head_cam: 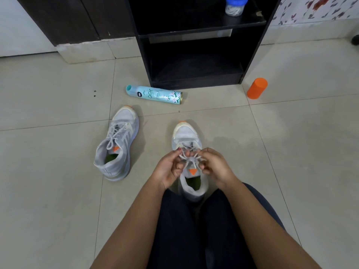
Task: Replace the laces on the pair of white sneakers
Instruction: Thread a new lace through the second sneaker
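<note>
Two white sneakers with orange toe tips stand on the tiled floor. The right sneaker sits between my knees, toe pointing away. My left hand and my right hand meet over its tongue, and each pinches a strand of its white lace near the top eyelets. The orange tongue tab shows just below my fingers. The left sneaker rests apart on the left, tilted slightly, with its white lace threaded and loosely tied.
A light blue spray can lies on its side beyond the sneakers. An orange cylinder stands at the right. A black shelf unit rises behind, with a blue-lidded jar on its upper shelf.
</note>
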